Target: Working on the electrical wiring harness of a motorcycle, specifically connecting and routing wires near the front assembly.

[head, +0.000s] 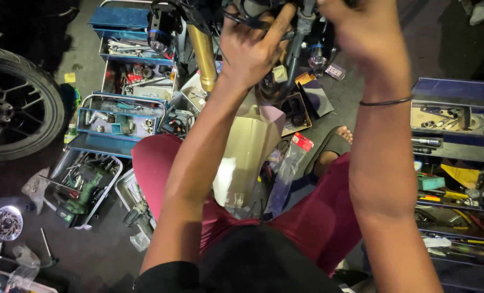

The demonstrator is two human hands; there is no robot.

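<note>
Both arms are raised toward 12 o'clock, up at the front end of a motorcycle. The left hand is clenched around a bundle of thin black cables that runs roughly from 9 o'clock to 3 o'clock under the fingers, close against the dark steering area of the bike. The right hand sits just beside it at 3 o'clock, curled into a fist with its fingers hidden above the top edge, so I cannot tell what it grips, if anything. A thin black band circles that wrist.

The cable bundle lies between the 2 hands, nearer the left one, which already has it. At 9 o'clock from the left hand the shiny gold cylindrical fork tube slants down toward 6 o'clock, near the hand but apart from it.

Below the arms, over the dark red trousers, stands a pale cream plastic panel. At 9 o'clock on the floor lies an open blue metal tool tray and a black spoked motorcycle wheel; at 3 o'clock a second dark blue toolbox with tiered trays holds hand tools.
</note>
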